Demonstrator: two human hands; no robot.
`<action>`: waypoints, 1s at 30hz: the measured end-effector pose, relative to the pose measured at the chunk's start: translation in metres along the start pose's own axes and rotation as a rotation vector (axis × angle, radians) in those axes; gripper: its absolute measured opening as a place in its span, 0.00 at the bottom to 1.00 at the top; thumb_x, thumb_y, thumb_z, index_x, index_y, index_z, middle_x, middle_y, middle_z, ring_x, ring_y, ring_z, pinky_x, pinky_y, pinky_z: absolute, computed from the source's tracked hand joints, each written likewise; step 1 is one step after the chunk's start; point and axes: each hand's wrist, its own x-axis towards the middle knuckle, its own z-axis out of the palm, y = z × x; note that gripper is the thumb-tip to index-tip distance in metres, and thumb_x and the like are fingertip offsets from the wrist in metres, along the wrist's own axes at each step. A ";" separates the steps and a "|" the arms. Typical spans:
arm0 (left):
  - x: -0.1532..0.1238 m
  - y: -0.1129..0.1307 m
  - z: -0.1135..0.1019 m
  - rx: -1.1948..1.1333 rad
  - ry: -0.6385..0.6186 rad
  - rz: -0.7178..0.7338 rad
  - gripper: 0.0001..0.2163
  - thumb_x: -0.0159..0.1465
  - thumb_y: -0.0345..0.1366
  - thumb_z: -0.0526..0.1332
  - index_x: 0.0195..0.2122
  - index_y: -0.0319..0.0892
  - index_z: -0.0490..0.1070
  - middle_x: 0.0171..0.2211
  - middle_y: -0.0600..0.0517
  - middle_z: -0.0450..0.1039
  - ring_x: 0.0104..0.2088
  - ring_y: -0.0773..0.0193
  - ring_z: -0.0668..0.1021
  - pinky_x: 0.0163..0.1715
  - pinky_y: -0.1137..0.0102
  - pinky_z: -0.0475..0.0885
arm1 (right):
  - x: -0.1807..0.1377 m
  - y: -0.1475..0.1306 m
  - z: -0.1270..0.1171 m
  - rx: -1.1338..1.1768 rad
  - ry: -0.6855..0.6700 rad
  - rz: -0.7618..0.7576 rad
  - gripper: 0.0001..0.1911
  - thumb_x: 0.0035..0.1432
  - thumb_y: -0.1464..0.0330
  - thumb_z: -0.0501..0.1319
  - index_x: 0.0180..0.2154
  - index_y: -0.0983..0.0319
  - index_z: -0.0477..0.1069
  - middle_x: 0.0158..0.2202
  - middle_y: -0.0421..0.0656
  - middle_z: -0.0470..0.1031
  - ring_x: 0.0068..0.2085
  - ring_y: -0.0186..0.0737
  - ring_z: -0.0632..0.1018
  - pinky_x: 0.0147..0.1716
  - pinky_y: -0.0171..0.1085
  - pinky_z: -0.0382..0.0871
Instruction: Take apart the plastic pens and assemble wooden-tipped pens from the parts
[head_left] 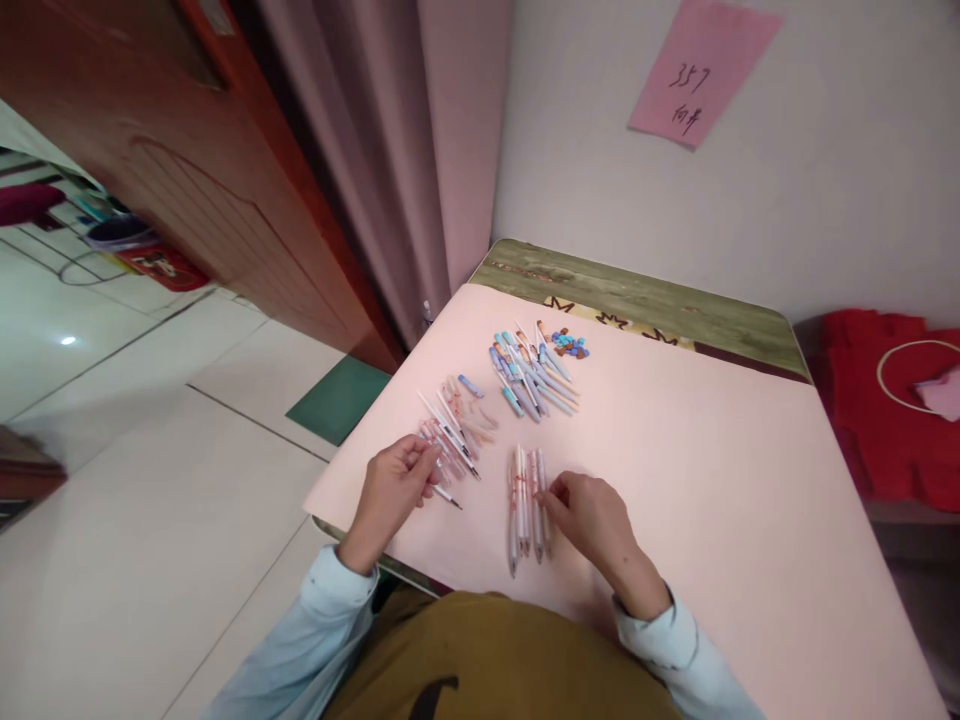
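My left hand is closed in a pinch at the near edge of a loose pile of white pen refills and clear pinkish pen barrels. One dark-tipped refill sticks out from beneath its fingers; whether they grip it I cannot tell. A row of several pale pens with red markings lies side by side in front of me. My right hand has its thumb and forefinger closed on the rightmost pen, partly hiding it.
Farther back lies a heap of blue, teal and brown pen parts, with small coloured caps beside it. The pink-topped table meets the wall behind. A wooden door and curtain stand left; red fabric lies right.
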 end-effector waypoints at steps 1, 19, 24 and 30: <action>0.000 0.003 0.003 -0.021 -0.015 0.001 0.17 0.57 0.52 0.64 0.27 0.42 0.69 0.18 0.54 0.71 0.15 0.68 0.70 0.13 0.76 0.63 | 0.000 0.000 0.000 0.001 0.007 0.009 0.13 0.60 0.62 0.59 0.27 0.60 0.75 0.27 0.44 0.79 0.30 0.41 0.77 0.26 0.35 0.54; -0.012 0.019 0.015 -0.163 -0.120 0.038 0.15 0.57 0.48 0.66 0.31 0.40 0.72 0.21 0.51 0.75 0.18 0.68 0.71 0.16 0.75 0.65 | -0.007 -0.019 -0.017 0.205 0.181 0.024 0.07 0.59 0.66 0.56 0.32 0.61 0.69 0.25 0.44 0.76 0.27 0.41 0.76 0.28 0.36 0.60; -0.022 0.037 0.041 -0.456 -0.435 0.042 0.16 0.59 0.44 0.66 0.45 0.41 0.76 0.29 0.49 0.78 0.29 0.63 0.78 0.34 0.69 0.73 | -0.004 -0.042 -0.020 1.189 -0.282 -0.234 0.13 0.61 0.57 0.57 0.39 0.60 0.67 0.28 0.40 0.75 0.29 0.36 0.75 0.31 0.35 0.68; -0.020 0.037 0.046 -0.697 -0.410 -0.141 0.14 0.56 0.42 0.69 0.39 0.38 0.79 0.33 0.45 0.79 0.31 0.60 0.80 0.37 0.66 0.74 | -0.002 -0.055 0.000 1.578 -0.644 -0.126 0.22 0.57 0.50 0.62 0.39 0.63 0.72 0.23 0.36 0.68 0.21 0.29 0.68 0.23 0.31 0.64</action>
